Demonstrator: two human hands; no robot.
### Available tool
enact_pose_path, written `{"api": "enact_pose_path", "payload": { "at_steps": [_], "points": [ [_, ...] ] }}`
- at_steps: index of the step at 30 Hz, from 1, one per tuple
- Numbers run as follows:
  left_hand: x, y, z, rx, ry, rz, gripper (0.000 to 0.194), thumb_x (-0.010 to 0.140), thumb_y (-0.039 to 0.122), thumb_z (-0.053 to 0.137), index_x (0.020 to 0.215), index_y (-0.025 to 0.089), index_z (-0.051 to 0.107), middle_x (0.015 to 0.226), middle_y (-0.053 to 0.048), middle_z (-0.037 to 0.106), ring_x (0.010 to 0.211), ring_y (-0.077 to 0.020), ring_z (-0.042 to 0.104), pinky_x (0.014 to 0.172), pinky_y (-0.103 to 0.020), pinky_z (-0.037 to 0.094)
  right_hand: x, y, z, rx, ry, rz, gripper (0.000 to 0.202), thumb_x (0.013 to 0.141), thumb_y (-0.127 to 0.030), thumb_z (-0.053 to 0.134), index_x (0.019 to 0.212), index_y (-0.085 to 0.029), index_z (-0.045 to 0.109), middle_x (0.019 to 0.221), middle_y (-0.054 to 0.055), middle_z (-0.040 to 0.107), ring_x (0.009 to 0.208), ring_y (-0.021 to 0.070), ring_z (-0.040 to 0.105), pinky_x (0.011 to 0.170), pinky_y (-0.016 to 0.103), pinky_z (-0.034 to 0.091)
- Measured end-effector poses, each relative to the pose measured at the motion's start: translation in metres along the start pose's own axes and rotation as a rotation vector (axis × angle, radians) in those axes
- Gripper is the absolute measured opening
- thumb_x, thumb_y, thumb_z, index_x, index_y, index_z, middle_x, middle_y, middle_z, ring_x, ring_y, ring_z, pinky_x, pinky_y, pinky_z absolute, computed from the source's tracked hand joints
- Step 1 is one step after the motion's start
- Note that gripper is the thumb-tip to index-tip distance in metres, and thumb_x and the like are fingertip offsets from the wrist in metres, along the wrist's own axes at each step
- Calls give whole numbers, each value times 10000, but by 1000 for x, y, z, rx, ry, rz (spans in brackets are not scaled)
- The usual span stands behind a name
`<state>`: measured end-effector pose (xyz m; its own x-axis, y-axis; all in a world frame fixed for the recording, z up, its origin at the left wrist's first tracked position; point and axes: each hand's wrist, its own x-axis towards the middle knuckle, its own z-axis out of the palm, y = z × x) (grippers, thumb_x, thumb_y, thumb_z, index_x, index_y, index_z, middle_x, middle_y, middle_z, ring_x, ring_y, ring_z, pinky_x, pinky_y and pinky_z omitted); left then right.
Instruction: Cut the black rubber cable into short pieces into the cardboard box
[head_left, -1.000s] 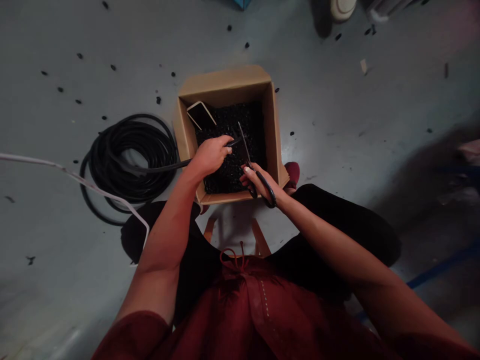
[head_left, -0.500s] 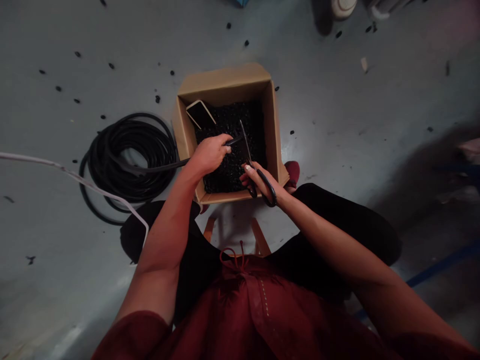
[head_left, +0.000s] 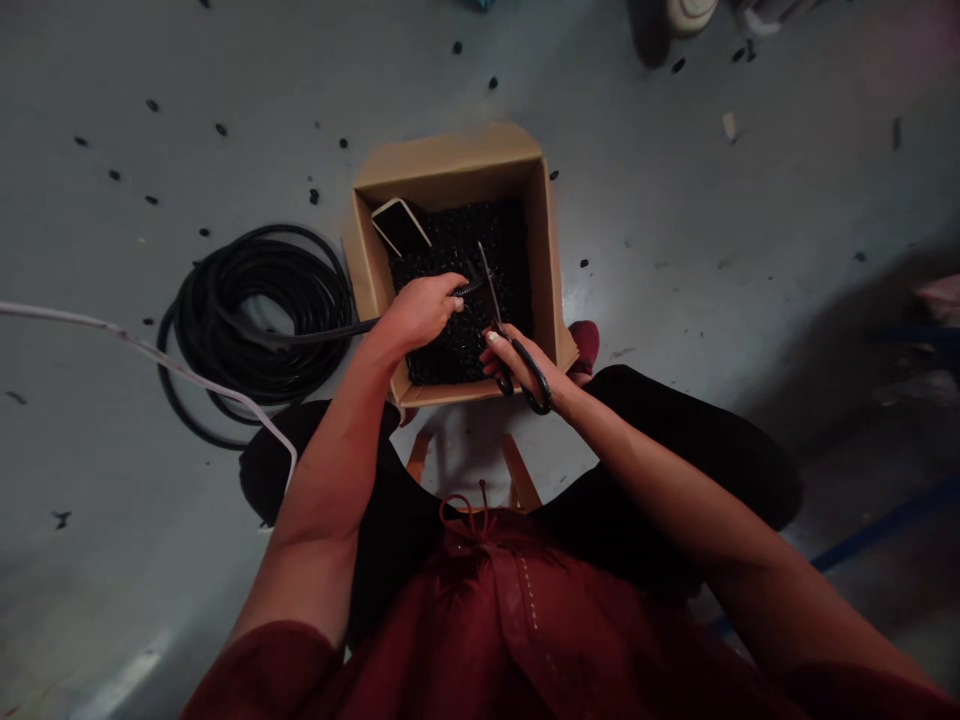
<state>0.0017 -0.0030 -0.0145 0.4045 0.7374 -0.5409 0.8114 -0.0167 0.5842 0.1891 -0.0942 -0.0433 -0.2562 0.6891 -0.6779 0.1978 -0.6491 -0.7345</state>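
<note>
My left hand point(head_left: 426, 308) is closed around a black hose point(head_left: 322, 336) near its end, over a cardboard box point(head_left: 450, 165). The hose runs back over the box's left wall to a coil point(head_left: 187, 330) on the floor. My right hand point(head_left: 517, 358) grips scissors point(head_left: 538, 385) by their black handles, with the blades pointing up and slightly left across the hose's end. Whether the blades touch the hose I cannot tell. Small black pieces point(head_left: 480, 350) fill the bottom of the box. A dark phone-like slab point(head_left: 403, 230) with a pale edge leans in its back left corner.
Black bits point(head_left: 221, 130) lie scattered on the grey floor point(head_left: 675, 250). A pale cable point(head_left: 187, 376) crosses at the left to my knee. A whitish container point(head_left: 688, 15) stands at the top right. Between my legs are wooden stool legs point(head_left: 521, 475).
Both hands stay almost in place, the left still on the hose and the right still on the scissors. The blades appear slightly shifted at the hose's end.
</note>
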Motion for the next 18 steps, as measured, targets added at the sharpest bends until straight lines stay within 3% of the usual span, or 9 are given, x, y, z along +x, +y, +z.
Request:
{"api": "enact_pose_path", "payload": {
  "at_steps": [5,10,14,18],
  "points": [
    [0,1,1,7,-1,-10,390,920,188,494,1281,169,639,1194,-82,716,1050,-205,658,953,-324,475,1,3,0,8,25,-25,393,924,-611,531,984,-223,514,789,-7,575,625,111,557,531,227,467],
    [-2,-1,0,106,8,-58,440,916,245,554,1349,174,592,1324,-109,665,1211,-258,604,1030,-370,446,2,4,-1,66,60,-16,395,908,-620,532,896,-235,444,737,-37,511,575,97,488,490,220,421],
    [-3,-8,3,203,-10,-143,373,891,250,597,1243,139,650,1212,-158,703,1142,-305,636,985,-415,465,5,5,-3,42,92,-5,338,913,-551,546,874,-235,431,697,-46,484,562,97,469,494,220,405],
    [-1,-9,4,213,-33,-111,285,923,290,551,1139,169,691,1122,-116,733,1078,-268,650,933,-371,483,6,6,-4,47,85,3,258,914,-468,553,899,-239,436,672,-53,447,537,103,432,475,233,371]
  ]
}}
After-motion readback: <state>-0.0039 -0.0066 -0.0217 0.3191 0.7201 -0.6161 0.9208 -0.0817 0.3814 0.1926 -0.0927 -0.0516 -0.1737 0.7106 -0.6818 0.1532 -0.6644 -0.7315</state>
